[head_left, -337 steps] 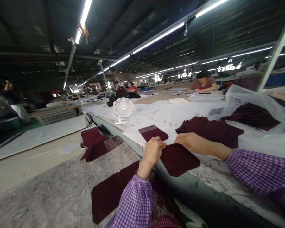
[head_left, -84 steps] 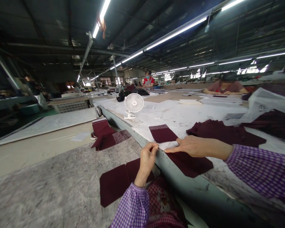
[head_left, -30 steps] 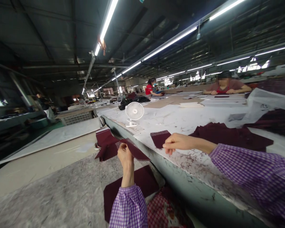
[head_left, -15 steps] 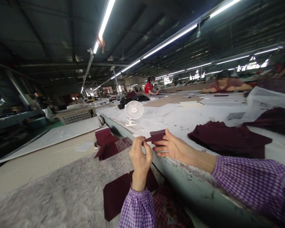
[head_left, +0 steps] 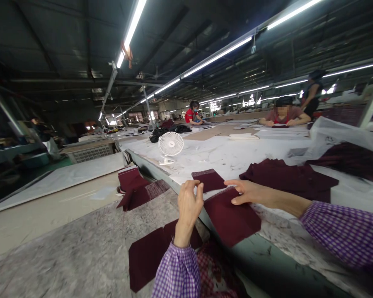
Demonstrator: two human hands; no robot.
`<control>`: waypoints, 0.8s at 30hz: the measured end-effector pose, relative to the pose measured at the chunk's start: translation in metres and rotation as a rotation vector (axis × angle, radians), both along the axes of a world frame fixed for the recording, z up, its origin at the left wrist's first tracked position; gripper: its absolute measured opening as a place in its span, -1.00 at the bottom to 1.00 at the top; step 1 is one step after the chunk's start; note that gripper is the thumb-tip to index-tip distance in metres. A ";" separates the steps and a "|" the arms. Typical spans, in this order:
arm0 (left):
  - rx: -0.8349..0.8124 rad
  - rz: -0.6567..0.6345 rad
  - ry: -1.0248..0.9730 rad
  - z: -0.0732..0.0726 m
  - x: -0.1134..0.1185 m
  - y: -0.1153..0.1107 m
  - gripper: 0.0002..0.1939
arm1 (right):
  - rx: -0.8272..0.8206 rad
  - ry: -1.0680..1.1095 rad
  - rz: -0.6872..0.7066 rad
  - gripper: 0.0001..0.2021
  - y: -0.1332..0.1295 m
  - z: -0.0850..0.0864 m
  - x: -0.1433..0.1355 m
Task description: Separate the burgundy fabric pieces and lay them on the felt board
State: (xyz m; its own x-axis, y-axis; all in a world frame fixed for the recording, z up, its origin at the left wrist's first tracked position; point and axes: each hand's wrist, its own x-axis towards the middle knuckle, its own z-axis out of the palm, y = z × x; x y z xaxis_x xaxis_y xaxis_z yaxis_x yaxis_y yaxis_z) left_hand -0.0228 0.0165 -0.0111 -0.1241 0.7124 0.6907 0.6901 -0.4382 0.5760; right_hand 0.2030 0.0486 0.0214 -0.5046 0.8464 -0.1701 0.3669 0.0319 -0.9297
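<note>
A maroon fabric piece (head_left: 233, 217) hangs over the edge of the white table, and the fingers of my right hand (head_left: 250, 193) rest on its upper right part, slightly spread. Just behind it lies a smaller maroon piece (head_left: 209, 181) with a pale printed strip. My left hand (head_left: 189, 205) is raised left of both pieces, thumb and fingertips bent toward each other; whether anything is between them is too small to tell. Below my left forearm, another maroon piece (head_left: 147, 256) lies on the grey surface.
A white fan (head_left: 170, 144) stands on the white table (head_left: 217, 153). Right of my hands is a maroon fabric pile (head_left: 286, 178) beside a clear plastic bag (head_left: 335, 132). Folded maroon pieces (head_left: 132, 179) lie at left. Several people are farther back.
The large maroon piece now lies spread at the table edge. My right hand has moved right and turned palm down onto it. The view has shifted slightly to the right.
</note>
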 end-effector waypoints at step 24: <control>-0.249 -0.250 0.481 -0.007 0.074 0.026 -0.74 | 0.990 -0.632 0.242 -0.72 0.025 0.004 0.042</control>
